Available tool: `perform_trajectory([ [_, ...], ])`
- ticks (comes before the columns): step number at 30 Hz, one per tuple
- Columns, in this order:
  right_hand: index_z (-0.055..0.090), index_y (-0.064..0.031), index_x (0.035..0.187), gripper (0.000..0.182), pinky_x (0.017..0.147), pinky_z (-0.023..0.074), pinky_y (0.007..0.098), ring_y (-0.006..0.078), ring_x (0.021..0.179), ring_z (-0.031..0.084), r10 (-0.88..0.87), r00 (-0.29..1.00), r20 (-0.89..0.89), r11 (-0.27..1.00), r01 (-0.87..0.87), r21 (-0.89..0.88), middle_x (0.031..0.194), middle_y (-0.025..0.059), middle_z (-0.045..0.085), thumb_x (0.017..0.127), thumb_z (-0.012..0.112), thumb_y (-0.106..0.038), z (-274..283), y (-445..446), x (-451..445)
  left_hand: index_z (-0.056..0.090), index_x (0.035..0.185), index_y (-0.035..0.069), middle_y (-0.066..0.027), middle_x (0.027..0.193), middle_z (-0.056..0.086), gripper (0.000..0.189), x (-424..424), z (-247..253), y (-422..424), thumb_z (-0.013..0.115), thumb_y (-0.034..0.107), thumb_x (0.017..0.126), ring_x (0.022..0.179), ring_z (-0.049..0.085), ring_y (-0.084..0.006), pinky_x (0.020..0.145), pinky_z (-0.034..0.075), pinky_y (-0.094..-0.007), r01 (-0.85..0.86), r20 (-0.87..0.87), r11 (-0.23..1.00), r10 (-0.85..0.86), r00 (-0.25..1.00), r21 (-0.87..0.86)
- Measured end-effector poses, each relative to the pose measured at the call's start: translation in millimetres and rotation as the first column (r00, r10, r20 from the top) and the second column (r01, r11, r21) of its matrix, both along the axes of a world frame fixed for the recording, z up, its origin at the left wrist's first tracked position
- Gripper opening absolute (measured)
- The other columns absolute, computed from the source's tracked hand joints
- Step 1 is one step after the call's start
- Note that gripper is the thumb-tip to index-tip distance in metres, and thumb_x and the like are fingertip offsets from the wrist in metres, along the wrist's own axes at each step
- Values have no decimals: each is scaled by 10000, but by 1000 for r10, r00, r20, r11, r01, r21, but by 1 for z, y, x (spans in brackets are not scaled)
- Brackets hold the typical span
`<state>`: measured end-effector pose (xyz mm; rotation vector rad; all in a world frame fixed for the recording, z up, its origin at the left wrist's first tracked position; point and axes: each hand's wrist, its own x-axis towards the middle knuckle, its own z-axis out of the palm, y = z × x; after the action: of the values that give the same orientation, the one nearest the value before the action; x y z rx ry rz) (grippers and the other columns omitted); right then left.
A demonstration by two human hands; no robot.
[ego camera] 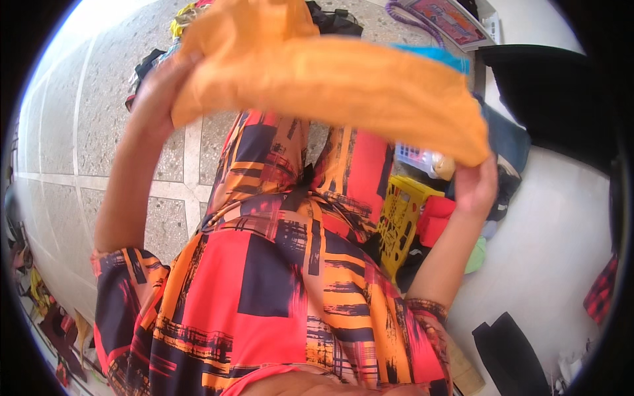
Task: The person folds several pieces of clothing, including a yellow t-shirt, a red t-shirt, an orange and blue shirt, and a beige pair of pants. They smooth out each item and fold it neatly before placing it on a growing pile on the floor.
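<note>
An orange cloth garment (337,84) is stretched in the air between both hands, above the person's patterned trouser legs. My left hand (161,91) grips its edge at the left, with the fingers partly hidden and blurred. At the other end my right hand (476,185) pinches the lower corner of the cloth. Part of the garment runs up out of the picture's top edge. The kind of garment cannot be told.
A yellow plastic basket (403,213) stands right of the legs, with red cloth (436,220) beside it. Dark clothes (148,64) lie on the speckled floor at upper left. A printed box (453,20) is at upper right, and a black cloth (512,356) lies at lower right.
</note>
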<state>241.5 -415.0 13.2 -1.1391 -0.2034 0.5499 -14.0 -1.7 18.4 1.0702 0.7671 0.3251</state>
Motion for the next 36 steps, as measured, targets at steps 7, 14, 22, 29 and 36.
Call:
perform_trajectory([
  [7,566,-11,1069,195,796,435,261,130,860,561,87,996,31,656,-34,-754,972,27,589,906,535,-113,-120,-51,-59,493,1232,30,-57,1113,581,392,-91,-115,-26,595,157,876,1032,550,-129,877,449,-292,209,-454,973,-141,880,102],
  [14,527,-26,1211,409,987,353,396,307,1179,455,488,438,755,714,297,-634,1275,147,487,839,590,-184,-33,76,-73,500,1254,124,-129,1228,504,536,-9,-47,-79,665,177,747,1184,454,-312,957,367,-406,328,-325,49,-56,944,943],
  [22,475,23,1252,496,1017,316,353,300,1215,410,171,821,544,738,259,-623,1320,199,424,904,533,-325,-126,66,-60,401,1340,73,-163,1336,423,620,-18,-94,-99,624,291,804,1240,406,-289,1014,311,-394,401,-401,168,-34,915,901],
  [29,550,23,1115,316,865,428,270,152,962,552,-127,992,-23,913,107,-395,1065,88,592,923,534,-227,-115,70,-41,542,1136,-19,-32,967,598,459,-29,-120,-41,552,372,896,857,547,-88,768,434,-232,-46,-264,972,-16,964,-229],
  [36,546,-15,1022,177,565,370,184,57,675,478,-236,890,391,747,423,-512,866,16,558,900,537,-144,-106,63,-30,583,1014,27,40,828,550,186,-20,-110,-43,614,150,877,772,464,-15,686,396,-166,-121,-91,888,179,980,443],
])
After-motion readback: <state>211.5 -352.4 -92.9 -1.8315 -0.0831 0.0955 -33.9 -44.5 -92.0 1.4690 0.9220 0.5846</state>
